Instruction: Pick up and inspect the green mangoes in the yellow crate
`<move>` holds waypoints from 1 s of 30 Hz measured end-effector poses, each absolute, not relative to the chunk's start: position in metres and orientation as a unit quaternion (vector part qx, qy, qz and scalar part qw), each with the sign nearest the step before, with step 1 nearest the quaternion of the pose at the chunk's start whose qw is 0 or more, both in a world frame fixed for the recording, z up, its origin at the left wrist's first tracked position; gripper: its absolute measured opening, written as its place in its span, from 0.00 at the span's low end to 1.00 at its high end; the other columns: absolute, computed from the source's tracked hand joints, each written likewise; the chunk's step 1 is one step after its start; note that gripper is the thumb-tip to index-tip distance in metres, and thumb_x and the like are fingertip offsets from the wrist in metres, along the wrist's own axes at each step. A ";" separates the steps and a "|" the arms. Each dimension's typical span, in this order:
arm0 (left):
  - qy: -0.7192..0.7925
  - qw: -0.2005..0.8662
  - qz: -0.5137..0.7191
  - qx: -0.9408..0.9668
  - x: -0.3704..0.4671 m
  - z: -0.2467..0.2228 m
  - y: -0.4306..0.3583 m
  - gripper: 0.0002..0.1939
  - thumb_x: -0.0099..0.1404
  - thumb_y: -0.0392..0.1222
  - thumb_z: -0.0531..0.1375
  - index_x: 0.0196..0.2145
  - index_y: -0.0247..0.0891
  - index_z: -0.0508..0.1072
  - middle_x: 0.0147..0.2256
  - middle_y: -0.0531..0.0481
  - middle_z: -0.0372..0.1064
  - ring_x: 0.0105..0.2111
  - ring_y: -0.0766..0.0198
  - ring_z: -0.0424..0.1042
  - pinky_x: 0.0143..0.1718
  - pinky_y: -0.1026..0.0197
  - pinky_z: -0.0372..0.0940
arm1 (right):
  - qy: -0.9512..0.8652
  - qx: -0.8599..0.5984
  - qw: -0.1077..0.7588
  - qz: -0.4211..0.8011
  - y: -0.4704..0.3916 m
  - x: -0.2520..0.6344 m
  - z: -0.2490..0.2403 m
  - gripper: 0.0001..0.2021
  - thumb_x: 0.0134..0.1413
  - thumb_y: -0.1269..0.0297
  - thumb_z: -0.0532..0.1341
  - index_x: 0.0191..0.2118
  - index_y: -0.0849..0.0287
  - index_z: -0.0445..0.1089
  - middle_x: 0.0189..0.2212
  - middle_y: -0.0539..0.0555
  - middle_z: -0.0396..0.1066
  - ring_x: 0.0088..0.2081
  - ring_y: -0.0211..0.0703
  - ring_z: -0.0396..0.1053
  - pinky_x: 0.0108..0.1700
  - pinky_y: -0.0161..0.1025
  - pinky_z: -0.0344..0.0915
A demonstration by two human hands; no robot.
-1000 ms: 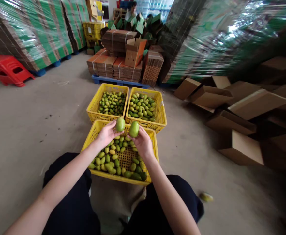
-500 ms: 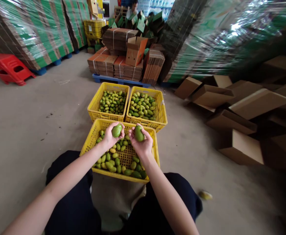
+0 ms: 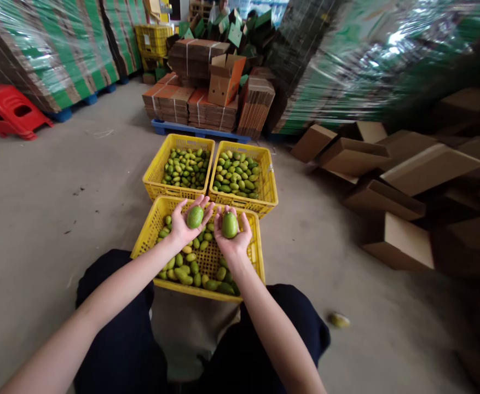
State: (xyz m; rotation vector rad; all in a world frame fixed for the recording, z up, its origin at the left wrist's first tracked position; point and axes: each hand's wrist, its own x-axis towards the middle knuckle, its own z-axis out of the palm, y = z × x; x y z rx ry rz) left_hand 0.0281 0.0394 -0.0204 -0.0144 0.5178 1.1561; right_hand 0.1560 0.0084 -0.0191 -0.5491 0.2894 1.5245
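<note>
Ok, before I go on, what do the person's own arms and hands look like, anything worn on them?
Both the left hand and right hand are bare: no gloves, and no watch or bracelet on the wrists. The forearms show no sleeves, cables or clear markings. Dark navy clothing covers the legs.

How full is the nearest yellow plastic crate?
Only partly full: mostly green oval fruits lie in the nearest yellow plastic crate, but its bare perforated floor shows between them.
</note>
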 end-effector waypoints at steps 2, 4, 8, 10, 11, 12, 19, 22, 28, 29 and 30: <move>0.251 0.801 0.543 -0.012 0.031 -0.021 0.039 0.15 0.64 0.43 0.53 0.38 0.33 0.77 0.45 0.42 0.76 0.54 0.53 0.70 0.52 0.53 0.68 | 0.130 -0.243 0.683 0.676 0.010 0.157 -0.021 0.09 0.56 0.61 0.56 0.37 0.58 0.71 0.32 0.53 0.77 0.42 0.44 0.75 0.41 0.41 0.74; 0.255 0.796 0.549 -0.015 0.034 -0.022 0.039 0.14 0.63 0.42 0.54 0.36 0.33 0.77 0.46 0.41 0.76 0.55 0.52 0.69 0.53 0.54 0.67 | 0.125 -0.238 0.687 0.676 0.011 0.158 -0.023 0.10 0.56 0.61 0.56 0.38 0.58 0.71 0.32 0.53 0.77 0.42 0.44 0.75 0.40 0.41 0.74; 0.239 0.799 0.551 -0.014 0.041 -0.023 0.041 0.14 0.63 0.42 0.54 0.36 0.33 0.77 0.47 0.42 0.75 0.56 0.52 0.68 0.55 0.52 0.66 | 0.116 -0.237 0.691 0.673 0.013 0.160 -0.025 0.10 0.55 0.61 0.55 0.38 0.58 0.70 0.32 0.53 0.77 0.40 0.43 0.76 0.39 0.39 0.74; 0.231 0.803 0.549 -0.009 0.043 -0.024 0.041 0.15 0.63 0.42 0.54 0.37 0.33 0.77 0.47 0.42 0.75 0.57 0.51 0.67 0.55 0.52 0.65 | 0.114 -0.238 0.690 0.674 0.013 0.160 -0.025 0.10 0.53 0.64 0.54 0.38 0.59 0.70 0.31 0.53 0.77 0.38 0.42 0.76 0.39 0.38 0.74; 0.228 0.804 0.549 -0.006 0.043 -0.024 0.041 0.15 0.63 0.42 0.54 0.37 0.33 0.77 0.48 0.42 0.75 0.57 0.51 0.67 0.55 0.52 0.65 | 0.115 -0.238 0.689 0.675 0.013 0.160 -0.025 0.10 0.53 0.65 0.53 0.38 0.59 0.70 0.31 0.53 0.77 0.37 0.41 0.76 0.39 0.37 0.74; 0.227 0.804 0.550 -0.002 0.043 -0.024 0.041 0.15 0.63 0.42 0.53 0.38 0.33 0.77 0.48 0.42 0.75 0.57 0.51 0.67 0.55 0.53 0.65 | 0.117 -0.238 0.687 0.676 0.012 0.161 -0.024 0.11 0.52 0.65 0.53 0.39 0.60 0.70 0.32 0.54 0.77 0.37 0.42 0.76 0.39 0.38 0.74; 0.235 0.794 0.559 0.051 0.038 -0.023 0.042 0.16 0.62 0.42 0.52 0.40 0.37 0.77 0.51 0.45 0.73 0.57 0.52 0.66 0.51 0.51 0.68 | 0.092 -0.238 0.691 0.676 0.012 0.161 -0.022 0.13 0.49 0.66 0.54 0.41 0.58 0.70 0.34 0.53 0.78 0.42 0.44 0.75 0.43 0.40 0.74; 0.239 0.795 0.554 0.063 0.036 -0.022 0.042 0.15 0.62 0.43 0.52 0.39 0.38 0.77 0.52 0.46 0.72 0.58 0.51 0.65 0.51 0.51 0.68 | 0.070 -0.248 0.691 0.675 0.013 0.161 -0.024 0.12 0.48 0.66 0.55 0.39 0.58 0.70 0.33 0.53 0.77 0.42 0.44 0.75 0.44 0.40 0.73; 0.227 0.810 0.538 0.061 0.032 -0.017 0.041 0.15 0.64 0.44 0.51 0.37 0.37 0.76 0.51 0.47 0.73 0.56 0.53 0.68 0.49 0.53 0.68 | 0.059 -0.262 0.687 0.675 0.012 0.161 -0.024 0.14 0.48 0.66 0.55 0.41 0.59 0.71 0.35 0.54 0.77 0.43 0.46 0.75 0.42 0.42 0.74; 0.228 0.812 0.534 0.062 0.031 -0.019 0.041 0.15 0.64 0.44 0.51 0.38 0.36 0.76 0.50 0.46 0.73 0.54 0.53 0.70 0.48 0.53 0.69 | 0.062 -0.263 0.685 0.676 0.012 0.163 -0.023 0.14 0.48 0.67 0.55 0.42 0.60 0.71 0.35 0.55 0.77 0.43 0.46 0.75 0.42 0.42 0.74; 0.236 0.813 0.528 0.063 0.029 -0.022 0.043 0.16 0.64 0.44 0.51 0.39 0.36 0.75 0.47 0.44 0.74 0.51 0.53 0.72 0.47 0.52 0.70 | 0.065 -0.263 0.682 0.679 0.011 0.164 -0.022 0.15 0.49 0.67 0.54 0.43 0.60 0.71 0.36 0.56 0.77 0.43 0.46 0.75 0.42 0.42 0.74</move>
